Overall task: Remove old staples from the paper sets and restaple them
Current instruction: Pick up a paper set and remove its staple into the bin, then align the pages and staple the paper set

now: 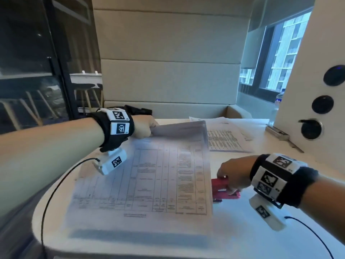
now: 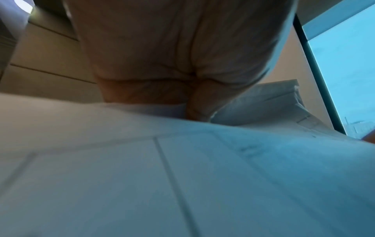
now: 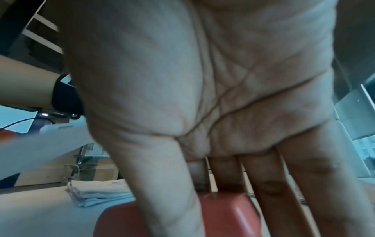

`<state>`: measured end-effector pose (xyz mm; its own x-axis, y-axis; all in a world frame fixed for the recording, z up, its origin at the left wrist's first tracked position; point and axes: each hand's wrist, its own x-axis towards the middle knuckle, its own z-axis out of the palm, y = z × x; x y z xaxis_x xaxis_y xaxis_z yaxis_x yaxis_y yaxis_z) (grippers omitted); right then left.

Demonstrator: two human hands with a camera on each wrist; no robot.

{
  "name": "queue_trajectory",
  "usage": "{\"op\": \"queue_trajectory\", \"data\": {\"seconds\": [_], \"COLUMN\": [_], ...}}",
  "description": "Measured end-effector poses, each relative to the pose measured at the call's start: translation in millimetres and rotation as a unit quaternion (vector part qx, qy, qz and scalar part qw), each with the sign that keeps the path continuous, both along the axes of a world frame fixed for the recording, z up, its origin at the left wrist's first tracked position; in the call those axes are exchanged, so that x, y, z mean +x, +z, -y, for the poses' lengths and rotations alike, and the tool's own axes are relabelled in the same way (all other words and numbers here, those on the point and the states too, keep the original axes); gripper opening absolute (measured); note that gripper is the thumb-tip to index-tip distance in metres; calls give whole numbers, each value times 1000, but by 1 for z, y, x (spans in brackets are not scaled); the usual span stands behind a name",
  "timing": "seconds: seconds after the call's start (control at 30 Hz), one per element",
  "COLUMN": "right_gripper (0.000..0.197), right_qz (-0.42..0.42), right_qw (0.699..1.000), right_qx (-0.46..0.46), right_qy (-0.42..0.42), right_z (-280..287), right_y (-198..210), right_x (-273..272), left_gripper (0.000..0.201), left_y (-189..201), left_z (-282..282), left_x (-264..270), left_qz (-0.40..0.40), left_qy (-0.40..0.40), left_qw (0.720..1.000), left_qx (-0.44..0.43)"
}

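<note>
A paper set (image 1: 149, 174) printed with tables lies slanted across the white table (image 1: 242, 230). My left hand (image 1: 147, 128) grips its far left corner in a fist and lifts that edge off the table. The left wrist view shows the palm of my left hand (image 2: 182, 64) curled above the sheet of the paper set (image 2: 182, 176). A red stapler (image 1: 222, 189) stands just right of the set's right edge. My right hand (image 1: 233, 176) holds it between thumb and fingers. In the right wrist view my right hand (image 3: 223, 160) straddles the red stapler (image 3: 223, 213).
A second stack of papers (image 1: 224, 139) lies at the back right, also seen as a folded pile (image 3: 101, 195). A metal tool (image 1: 278, 133) sits by the right wall panel with round sockets (image 1: 311, 128). A water bottle (image 1: 279, 101) stands behind it.
</note>
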<state>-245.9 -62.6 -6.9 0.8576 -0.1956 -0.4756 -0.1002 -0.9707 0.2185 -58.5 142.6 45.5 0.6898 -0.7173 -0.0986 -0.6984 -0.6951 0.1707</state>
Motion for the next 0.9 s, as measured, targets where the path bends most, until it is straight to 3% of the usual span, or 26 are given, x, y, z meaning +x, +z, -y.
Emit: {"op": "queue_trajectory", "data": {"seconds": [0.1, 0.33, 0.47, 0.53, 0.67, 0.8, 0.9], "right_gripper": [24, 36, 48, 40, 33, 24, 20], "right_qz": [-8, -70, -7, 32, 50, 150, 185], "right_qw": [999, 991, 997, 997, 996, 970, 967], "right_qx": [-27, -108, -21, 4, 26, 181, 174], "right_qy": [-19, -43, -79, -72, -69, -68, -12], "right_z": [10, 26, 34, 34, 39, 39, 28], "right_y": [0, 0, -8, -14, -7, 5, -2], "right_x": [-5, -24, -28, -27, -22, -19, -15], "left_gripper": [25, 17, 49, 55, 69, 93, 117], "left_y": [-33, -64, -62, -60, -68, -86, -96], "left_z": [11, 35, 42, 46, 58, 67, 67], "left_x": [4, -15, -31, -43, -79, -104, -109], "left_qz": [-19, -9, 64, 109, 69, 50, 46], "left_qy": [3, -4, -18, -63, -159, -182, -168], "left_qw": [1000, 996, 993, 989, 977, 965, 960], "left_qx": [24, 83, 96, 71, 121, 181, 220]}}
